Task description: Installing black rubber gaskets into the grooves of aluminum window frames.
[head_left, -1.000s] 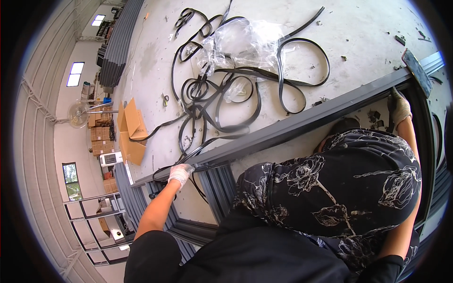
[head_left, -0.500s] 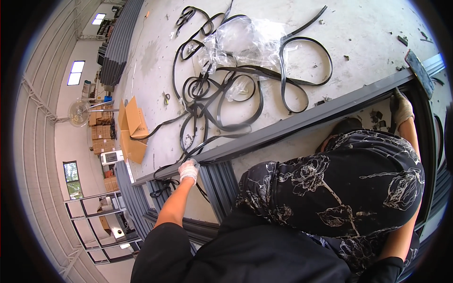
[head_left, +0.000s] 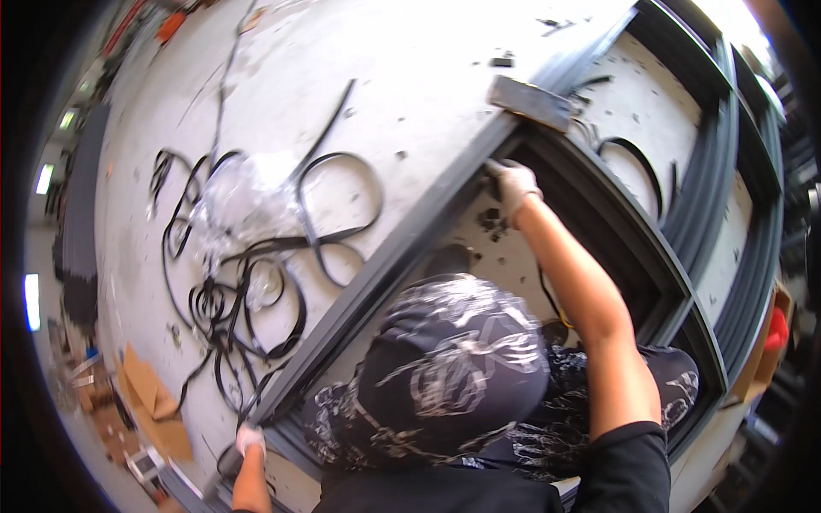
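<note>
A dark grey metal frame lies in front of me, one long rail slanting from lower left to upper right. My left hand, in a pale glove and slightly blurred, is closed over that rail near its lower left end. Black rubber strips run close beside it. My right hand, also gloved, reaches inside the upper corner with its fingers closed on the rail's inner edge. Its fingertips are partly hidden. A flat, dark rectangular block rests across the corner just beyond it.
Clear plastic wrap lies among the tangled strips on the pale floor. An opened cardboard box stands at the left. More joined grey frames extend to the right, and small black scraps are scattered inside the near frame.
My view has swung right, showing more of the right-hand frames. Both hands remain along the same rail, the left near its lower end and the right near the corner.
</note>
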A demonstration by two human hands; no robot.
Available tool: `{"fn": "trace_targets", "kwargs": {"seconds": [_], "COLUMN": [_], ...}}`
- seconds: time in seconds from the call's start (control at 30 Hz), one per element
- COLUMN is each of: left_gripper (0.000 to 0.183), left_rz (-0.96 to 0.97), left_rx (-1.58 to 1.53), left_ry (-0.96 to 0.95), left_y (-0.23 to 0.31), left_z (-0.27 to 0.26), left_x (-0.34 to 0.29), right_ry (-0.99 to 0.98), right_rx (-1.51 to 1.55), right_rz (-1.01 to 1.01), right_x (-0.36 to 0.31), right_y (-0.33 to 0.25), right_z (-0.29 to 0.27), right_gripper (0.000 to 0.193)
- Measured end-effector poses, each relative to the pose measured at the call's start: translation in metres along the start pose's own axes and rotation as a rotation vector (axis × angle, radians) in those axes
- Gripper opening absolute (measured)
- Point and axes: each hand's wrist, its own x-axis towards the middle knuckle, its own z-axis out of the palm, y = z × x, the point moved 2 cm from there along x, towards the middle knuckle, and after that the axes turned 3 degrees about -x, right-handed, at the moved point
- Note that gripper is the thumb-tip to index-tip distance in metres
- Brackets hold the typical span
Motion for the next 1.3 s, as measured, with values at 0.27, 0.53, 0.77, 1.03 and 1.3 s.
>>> {"fn": "trace_targets", "kwargs": {"seconds": [0.27, 0.53, 0.77, 1.03, 1.3], "left_gripper": [0.032, 0.031, 0.027, 0.028, 0.032], "left_rz": [-0.099, -0.013, -0.006, 0.029, -0.052], "left_rx": [0.059, 0.133, 0.084, 0.12, 0.137], "left_ry": [-0.141, -0.097, -0.135, -0.141, -0.168], "left_y": [0.007, 0.025, 0.022, 0.024, 0.04], "left_z": [0.017, 0.005, 0.008, 0.02, 0.049], "left_x": [0.022, 0.008, 0.002, 0.01, 0.027], "right_ry": [0.099, 0.189, 0.239, 0.163, 0.21], "right_rx": [0.034, -0.212, -0.455, -0.569, -0.394], "right_rz": [0.001, -0.09, -0.105, -0.022, 0.037], "right_x": [-0.007, 0.004, -0.022, -0.014, -0.008], "right_y": [-0.012, -0.003, -0.025, -0.031, -0.026], "right_z": [-0.01, -0.015, -0.011, -0.022, -0.041], "right_gripper": [0.039, 0.048, 0.048, 0.039, 0.038]}}
